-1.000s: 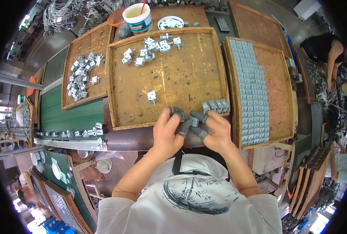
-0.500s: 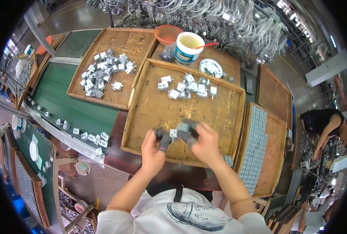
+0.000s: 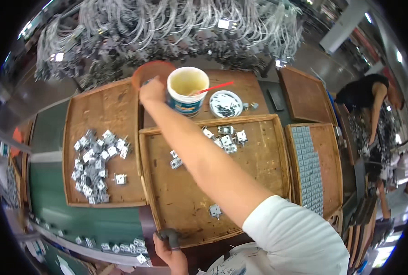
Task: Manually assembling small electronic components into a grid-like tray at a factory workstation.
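My right arm stretches across the wooden tray (image 3: 254,183), and my right hand (image 3: 152,90) is at the orange bowl (image 3: 144,73) beside the white bucket (image 3: 188,89). Its fingertips are mostly hidden at the bowl, so its grip does not show. My left hand (image 3: 169,243), with dark grey finger covers, is low at the tray's front left corner. Its fingers are curled, and what they hold, if anything, is hidden. One small square metal part (image 3: 215,211) lies alone in the tray. Several similar parts (image 3: 227,139) lie at its far side, partly behind my forearm.
A left tray (image 3: 101,94) bears a heap of metal parts (image 3: 94,165). A red stick (image 3: 217,87) leans in the bucket, next to a white dish of small dark pieces (image 3: 226,104). Rows of parts (image 3: 307,169) fill half a right tray. Another person (image 3: 371,98) works at far right.
My hands, together over the tray before, have parted. The right reached far left to the orange bowl; the left drew back to the near corner. The view has shifted, and a part lies alone in the tray.
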The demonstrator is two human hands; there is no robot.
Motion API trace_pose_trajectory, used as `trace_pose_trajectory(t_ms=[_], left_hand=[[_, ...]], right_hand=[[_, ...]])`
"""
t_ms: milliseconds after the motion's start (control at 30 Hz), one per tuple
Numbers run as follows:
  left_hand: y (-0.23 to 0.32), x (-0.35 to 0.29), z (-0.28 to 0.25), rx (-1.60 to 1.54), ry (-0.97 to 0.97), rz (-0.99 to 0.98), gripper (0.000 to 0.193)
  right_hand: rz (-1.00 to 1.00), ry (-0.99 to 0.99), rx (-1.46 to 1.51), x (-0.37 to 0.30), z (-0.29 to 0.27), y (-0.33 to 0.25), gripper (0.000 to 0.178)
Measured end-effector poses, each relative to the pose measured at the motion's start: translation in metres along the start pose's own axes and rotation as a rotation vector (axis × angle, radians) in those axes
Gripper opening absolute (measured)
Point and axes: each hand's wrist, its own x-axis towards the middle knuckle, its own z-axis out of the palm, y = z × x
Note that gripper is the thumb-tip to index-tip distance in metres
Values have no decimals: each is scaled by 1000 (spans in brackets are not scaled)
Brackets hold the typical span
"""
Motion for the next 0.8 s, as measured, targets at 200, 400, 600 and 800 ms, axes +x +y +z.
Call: trace_pose_trajectory(t_ms=[200, 400, 600, 800], left_hand=[[-10, 15, 9, 21, -60, -20, 8], [2, 18, 17, 11, -89, -1, 10], [24, 8, 45, -96, -141, -122, 3], [26, -9, 71, -57, -289, -43, 3]], right_hand=[[-127, -83, -74, -12, -11, -2, 37], [-1030, -474, 7, -111, -170, 55, 13], [-335, 200, -651, -15, -351, 141, 35], [-286, -50, -740, 57, -359, 205, 41]])
